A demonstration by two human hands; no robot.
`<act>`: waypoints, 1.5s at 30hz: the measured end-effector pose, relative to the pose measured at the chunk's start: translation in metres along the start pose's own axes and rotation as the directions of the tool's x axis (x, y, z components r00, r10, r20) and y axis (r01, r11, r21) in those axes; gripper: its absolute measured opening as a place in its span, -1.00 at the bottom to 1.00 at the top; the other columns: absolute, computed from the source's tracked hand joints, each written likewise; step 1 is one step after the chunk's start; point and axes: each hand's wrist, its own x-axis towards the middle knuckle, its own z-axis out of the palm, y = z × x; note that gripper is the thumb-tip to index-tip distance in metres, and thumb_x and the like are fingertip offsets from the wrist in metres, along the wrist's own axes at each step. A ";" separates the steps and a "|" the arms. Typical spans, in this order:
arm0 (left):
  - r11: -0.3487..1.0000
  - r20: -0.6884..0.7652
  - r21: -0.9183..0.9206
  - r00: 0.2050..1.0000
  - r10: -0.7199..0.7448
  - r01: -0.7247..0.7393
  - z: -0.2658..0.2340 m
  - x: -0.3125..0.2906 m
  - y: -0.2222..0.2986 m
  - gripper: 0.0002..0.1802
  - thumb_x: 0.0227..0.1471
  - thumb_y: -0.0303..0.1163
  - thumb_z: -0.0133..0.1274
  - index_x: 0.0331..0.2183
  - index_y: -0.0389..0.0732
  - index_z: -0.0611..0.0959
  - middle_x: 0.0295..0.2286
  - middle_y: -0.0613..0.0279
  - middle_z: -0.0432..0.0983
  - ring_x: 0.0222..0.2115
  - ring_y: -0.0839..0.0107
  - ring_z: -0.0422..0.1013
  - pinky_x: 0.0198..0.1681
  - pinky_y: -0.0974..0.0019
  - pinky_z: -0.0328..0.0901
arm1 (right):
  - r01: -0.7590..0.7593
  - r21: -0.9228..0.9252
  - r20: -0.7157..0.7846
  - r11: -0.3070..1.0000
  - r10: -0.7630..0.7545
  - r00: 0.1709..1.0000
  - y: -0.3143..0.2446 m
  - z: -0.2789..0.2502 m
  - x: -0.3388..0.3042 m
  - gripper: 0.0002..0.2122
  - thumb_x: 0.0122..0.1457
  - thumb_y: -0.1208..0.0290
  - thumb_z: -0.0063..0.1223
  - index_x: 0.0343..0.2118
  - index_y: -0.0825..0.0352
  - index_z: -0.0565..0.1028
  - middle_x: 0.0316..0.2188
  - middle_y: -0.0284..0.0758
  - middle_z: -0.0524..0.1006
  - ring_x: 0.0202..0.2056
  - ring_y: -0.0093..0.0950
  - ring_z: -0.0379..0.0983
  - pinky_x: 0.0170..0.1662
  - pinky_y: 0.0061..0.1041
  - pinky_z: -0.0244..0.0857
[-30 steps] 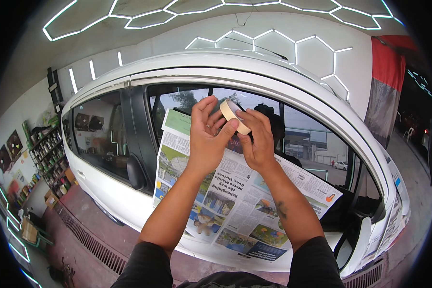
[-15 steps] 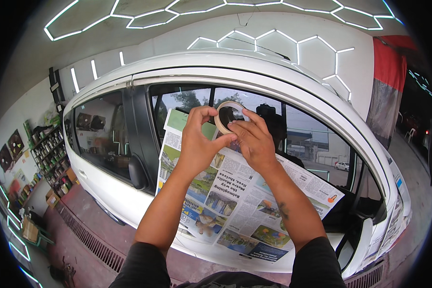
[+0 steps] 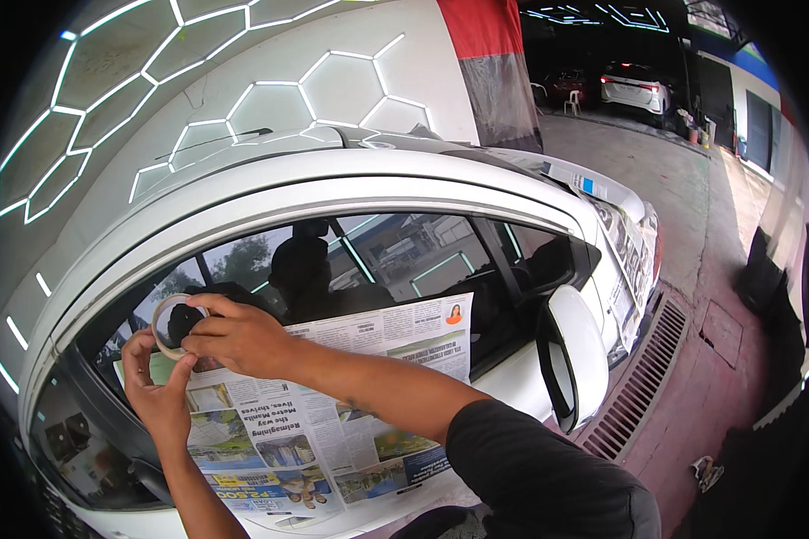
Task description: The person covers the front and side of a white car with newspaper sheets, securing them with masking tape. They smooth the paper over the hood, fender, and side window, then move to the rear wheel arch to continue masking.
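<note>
A beige roll of masking tape [image 3: 159, 316] is held upright between my two hands, in front of the side window of a white car [image 3: 351, 180]. My left hand [image 3: 156, 382] grips the roll's left and lower rim with thumb and fingers. From the right, my right hand [image 3: 243, 338] closes over the roll's other side, fingers bent at its rim. Below the hands, a newspaper sheet [image 3: 413, 337] hangs over the door and the lower part of the window. My right forearm crosses in front of it and hides part of the print.
A white side mirror [image 3: 573, 364] juts out to the right of the newspaper. More newspaper [image 3: 622, 247] covers the car's front. A floor grate [image 3: 643, 377] runs beside the car. Farther back stand another white car [image 3: 636, 90] and a plastic stool [image 3: 573, 103].
The view has swung right, bringing the mirror, car front and garage opening into sight. My hands and the tape roll now appear farther left and lower, both still on the roll.
</note>
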 end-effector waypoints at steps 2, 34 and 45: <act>0.998 0.010 -0.055 0.999 -0.038 0.038 0.005 0.002 -0.007 -0.41 -0.05 -0.56 0.53 -0.02 -0.23 0.56 0.03 0.20 0.54 0.10 0.33 0.47 0.27 0.24 0.28 | -0.021 -0.009 0.023 1.000 0.021 1.000 0.004 -0.002 -0.005 -0.72 0.07 0.43 0.41 -0.10 0.15 0.71 -0.19 -0.45 0.66 0.31 -0.14 0.44 0.13 -0.26 0.55; 0.956 0.013 0.238 0.985 0.173 -0.171 -0.005 0.009 -0.039 -0.75 0.54 -0.35 -0.02 0.00 -0.35 0.61 0.01 0.09 0.60 0.04 0.32 0.51 0.20 0.25 0.33 | -0.001 -0.063 0.034 0.998 0.003 0.999 0.008 0.005 -0.010 -0.61 0.11 0.28 0.44 0.04 0.13 0.69 -0.14 -0.37 0.62 0.26 -0.16 0.47 0.10 -0.24 0.54; 0.960 0.318 -0.266 0.948 0.004 0.085 -0.030 0.015 -0.019 -0.74 0.41 -0.22 0.19 -0.12 -0.20 0.55 0.27 0.14 0.33 0.24 0.31 0.32 0.39 0.18 0.10 | 0.040 -0.074 0.025 0.997 -0.038 0.999 0.007 0.003 -0.008 -0.61 0.10 0.29 0.45 0.02 0.12 0.68 -0.16 -0.37 0.62 0.23 -0.22 0.49 0.23 -0.12 0.42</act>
